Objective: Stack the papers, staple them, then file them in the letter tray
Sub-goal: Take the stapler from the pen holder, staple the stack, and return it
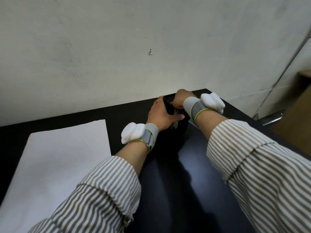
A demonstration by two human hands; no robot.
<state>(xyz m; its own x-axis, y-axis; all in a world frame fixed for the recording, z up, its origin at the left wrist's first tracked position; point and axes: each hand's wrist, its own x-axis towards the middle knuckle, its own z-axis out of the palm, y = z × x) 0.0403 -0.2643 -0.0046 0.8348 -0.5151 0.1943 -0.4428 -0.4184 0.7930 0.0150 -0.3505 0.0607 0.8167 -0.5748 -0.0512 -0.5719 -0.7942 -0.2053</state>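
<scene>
A black mesh letter tray stands at the far middle of the black table, close to the wall. My left hand grips its left wall, thumb across the mesh front. My right hand reaches over the tray's top rim with the fingers curled down inside; what they hold is hidden. A thin white edge of paper shows under my right wrist beside the tray. A stack of white paper lies flat on the left of the table. No stapler is in view.
A pale wall rises right behind the table's far edge. At the far right stand a brown cardboard box and a metal bar on the floor beyond the table's right edge. Both wrists carry white sensor bands.
</scene>
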